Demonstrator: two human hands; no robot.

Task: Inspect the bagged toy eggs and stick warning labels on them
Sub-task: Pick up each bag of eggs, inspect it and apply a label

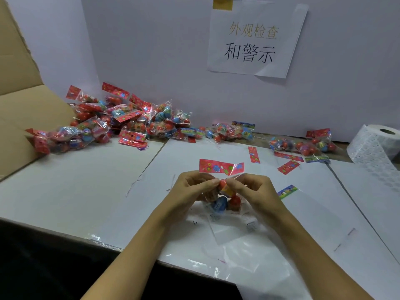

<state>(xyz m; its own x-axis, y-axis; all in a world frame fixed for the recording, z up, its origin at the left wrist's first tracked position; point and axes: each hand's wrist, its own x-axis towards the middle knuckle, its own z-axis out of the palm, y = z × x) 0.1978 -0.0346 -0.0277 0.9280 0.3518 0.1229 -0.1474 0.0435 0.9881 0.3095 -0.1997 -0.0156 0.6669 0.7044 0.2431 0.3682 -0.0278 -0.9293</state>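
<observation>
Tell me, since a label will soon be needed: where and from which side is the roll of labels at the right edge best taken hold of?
Probably by the loose strip of the label roll, which hangs down its front face toward the table. Come from the front and pull toward you. The roll lies tilted with its core opening facing up, so the strip is the easiest part for the hands to pinch.

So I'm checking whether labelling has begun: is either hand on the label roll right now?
No. Both the left hand and right hand grip one bag of eggs, while the label roll sits untouched at far right.

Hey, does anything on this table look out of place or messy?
Yes. Loose red header cards lie on the table detached from any bag, right of the held bag.
</observation>
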